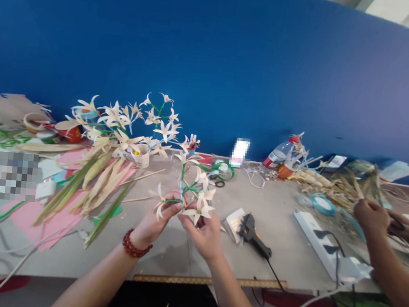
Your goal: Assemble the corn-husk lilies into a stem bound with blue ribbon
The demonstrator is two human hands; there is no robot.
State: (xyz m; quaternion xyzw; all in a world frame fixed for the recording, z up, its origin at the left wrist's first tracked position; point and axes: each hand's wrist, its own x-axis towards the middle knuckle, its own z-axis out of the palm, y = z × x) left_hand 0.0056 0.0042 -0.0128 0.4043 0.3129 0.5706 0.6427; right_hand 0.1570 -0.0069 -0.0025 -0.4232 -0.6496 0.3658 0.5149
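Both of my hands hold a craft flower stem [182,182] with a green-wrapped stalk and several cream star-shaped blossoms, above the table's near middle. My left hand [157,218], with a red bead bracelet at the wrist, pinches the stalk from the left beside a side blossom. Close by on the right, my right hand [204,232] has its fingers closed at the stalk and the lower right blossom [199,211]; its fingertips are partly hidden by petals. Farther back, more cream flowers [121,117] stand in a white cup [141,157].
A black glue gun [254,236] rests right of my hands, near a white power strip [320,245]. Corn husks [104,188] and pink paper [64,222] lie left. A co-worker's hands [374,218] hold scissors and husk at far right. A plastic bottle [278,155] stands behind.
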